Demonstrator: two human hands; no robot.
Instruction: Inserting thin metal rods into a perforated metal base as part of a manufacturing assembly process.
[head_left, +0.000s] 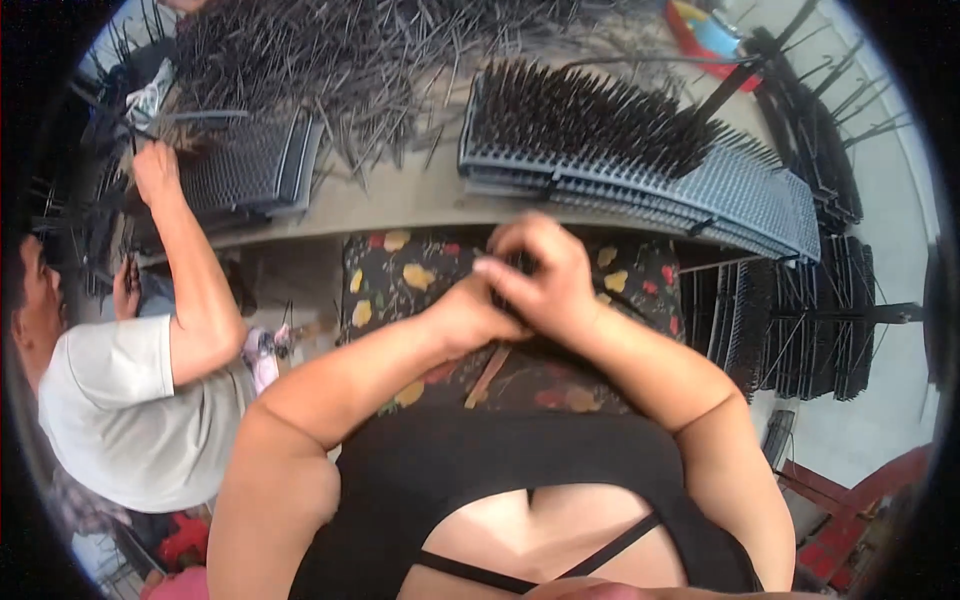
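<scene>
Over my lap my two hands meet, in front of the table's near edge. My left hand [472, 312] is closed, its fingers mostly hidden by the other hand. From beneath it sticks out a thin flat brown strip [487, 376]; whether the fingers grip it or it lies on the cloth I cannot tell. My right hand [548, 272] is closed with curled fingers, its thumb beside the left hand, and a small dark thing shows between the two. A perforated grey rack [640, 178], its left part crowded with upright dark pins, stands on the table just beyond my right hand.
Loose dark strips [370, 60] cover the table's far side. Another grey rack [245, 165] stands at left, by a co-worker's hand [157, 172]. Flowered dark cloth [400, 270] covers my lap. Stacked racks [810, 320] stand at right; a red tray [690, 35] is at the back.
</scene>
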